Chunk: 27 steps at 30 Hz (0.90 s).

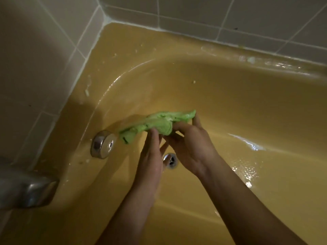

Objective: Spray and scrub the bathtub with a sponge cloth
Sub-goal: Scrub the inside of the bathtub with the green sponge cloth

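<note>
One crumpled green cloth (159, 122) is held over the yellow tub (247, 103), its loose end near the chrome overflow plate (103, 146). The right hand (191, 147) grips its right part, fingers and thumb curled round it. The left hand (152, 152) reaches nearly straight fingers to the cloth's lower edge; whether they pinch it cannot be told. The drain (171, 160) shows between the hands, a grey spout (26, 188) juts at left, below pale tiles (247, 15)

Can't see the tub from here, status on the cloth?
Right hand grips green cloth; left hand touches it, grip unclear. Cloth bunched, over wet bathtub near drain. Nothing blocking.
</note>
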Available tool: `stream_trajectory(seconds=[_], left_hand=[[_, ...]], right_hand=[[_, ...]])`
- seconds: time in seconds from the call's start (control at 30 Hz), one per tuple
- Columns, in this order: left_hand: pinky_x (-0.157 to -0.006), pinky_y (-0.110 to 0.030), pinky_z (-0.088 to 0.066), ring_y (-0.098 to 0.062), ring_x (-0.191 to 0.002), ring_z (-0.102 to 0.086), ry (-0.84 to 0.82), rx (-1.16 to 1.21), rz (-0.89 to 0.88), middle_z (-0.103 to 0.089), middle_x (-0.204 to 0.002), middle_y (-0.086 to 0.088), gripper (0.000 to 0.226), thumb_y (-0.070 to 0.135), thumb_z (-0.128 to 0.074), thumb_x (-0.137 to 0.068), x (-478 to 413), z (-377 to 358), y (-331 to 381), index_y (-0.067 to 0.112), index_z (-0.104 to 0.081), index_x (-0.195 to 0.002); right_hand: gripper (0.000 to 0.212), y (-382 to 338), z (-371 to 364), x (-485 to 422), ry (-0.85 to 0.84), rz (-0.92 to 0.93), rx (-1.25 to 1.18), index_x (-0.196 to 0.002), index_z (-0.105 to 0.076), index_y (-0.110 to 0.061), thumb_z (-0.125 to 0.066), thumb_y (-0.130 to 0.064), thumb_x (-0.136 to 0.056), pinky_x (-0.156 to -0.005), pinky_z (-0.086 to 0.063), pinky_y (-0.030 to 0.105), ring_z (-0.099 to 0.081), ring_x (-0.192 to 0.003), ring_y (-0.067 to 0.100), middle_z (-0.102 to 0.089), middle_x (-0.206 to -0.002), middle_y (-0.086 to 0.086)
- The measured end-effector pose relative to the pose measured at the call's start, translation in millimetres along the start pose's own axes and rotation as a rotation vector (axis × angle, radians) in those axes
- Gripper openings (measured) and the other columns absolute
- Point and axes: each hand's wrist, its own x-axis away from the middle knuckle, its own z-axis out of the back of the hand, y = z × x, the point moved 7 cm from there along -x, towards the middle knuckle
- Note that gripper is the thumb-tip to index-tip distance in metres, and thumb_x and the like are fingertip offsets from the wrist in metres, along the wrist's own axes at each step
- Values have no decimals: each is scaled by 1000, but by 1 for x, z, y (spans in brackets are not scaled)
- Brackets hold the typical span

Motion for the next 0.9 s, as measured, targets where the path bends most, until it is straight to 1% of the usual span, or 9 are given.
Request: stream_trajectory(seconds=[0.07, 0.23, 0.3, 0.37, 0.47, 0.57, 0.67, 0.77, 0.9], left_hand=[[-116, -49, -43, -15, -128, -61, -51, 258, 49, -66, -141, 10, 64, 76, -52, -80, -8, -9, -1, 42, -63, -133], [-118, -55, -37, -34, -131, -61, -176, 657, 96, -67, -138, -13, 89, 83, -48, -80, -21, -9, 3, 18, -62, -140], [-115, -60, -40, -39, -126, -65, -148, 751, 79, -69, -134, -16, 78, 76, -54, -85, -23, -3, 3, 16, -65, -134], [-114, -63, -40, -39, -124, -66, -128, 777, 46, -71, -131, -15, 58, 59, -62, -88, -24, 4, 2, 17, -70, -127], [-114, -57, -43, -35, -123, -67, -99, 643, 34, -72, -129, -14, 42, 43, -65, -85, -21, 11, 1, 16, -79, -115], [-107, -44, -49, -27, -117, -71, -62, 382, 16, -75, -123, -10, 43, 40, -63, -87, -13, 7, 7, 14, -78, -118], [-107, -42, -50, -18, -122, -69, 21, 191, -91, -71, -133, 0, 78, 72, -60, -84, -9, 1, 13, 23, -58, -145], [-116, -32, -38, -2, -143, -43, 58, -63, -240, -40, -163, 15, 99, 95, -29, -77, -13, -5, 11, 43, -29, -161], [-124, -49, -33, -13, -155, -30, -6, -74, -232, -26, -170, 16, 79, 98, -26, -78, -27, -12, -4, 67, -26, -151]], right_hand=[[90, 3, 13, 3, 0, 14, 139, -155, -32, -40, -52, 17, -90, -82, -57, 39, -65, -89, 30, -69, -103, 15], [115, -11, 28, 4, -48, 159, 508, -162, -3, -43, -62, 20, -85, -73, -59, 39, -69, -80, 26, -75, -101, 1], [119, -17, 33, 6, -55, 182, 636, -161, 10, -39, -69, 10, -87, -77, -61, 39, -72, -89, 22, -75, -107, -8], [116, -14, 36, 12, -75, 141, 665, -161, 10, -40, -76, -14, -88, -86, -59, 37, -70, -107, 9, -71, -118, -18], [90, -4, 49, 9, 1, 106, 467, -162, -14, -43, -72, -34, -93, -107, -49, 47, -59, -128, 8, -67, -131, -21], [79, -3, 59, 4, 85, 182, 301, -162, -17, -40, -55, -5, -101, -108, -49, 51, -67, -118, 16, -71, -129, -6], [89, -2, 53, 13, 64, 275, 480, -162, -11, -44, -51, 4, -100, -107, -51, 48, -66, -121, 14, -67, -135, -15], [84, 11, 35, 31, -86, 370, 712, -162, -20, -38, -48, 10, -99, -114, -44, 33, -55, -135, 6, -58, -146, -18], [89, 17, 30, 50, -198, 422, 763, -161, -9, -42, -43, 4, -93, -104, -40, 11, -44, -139, -8, -43, -153, -32]])
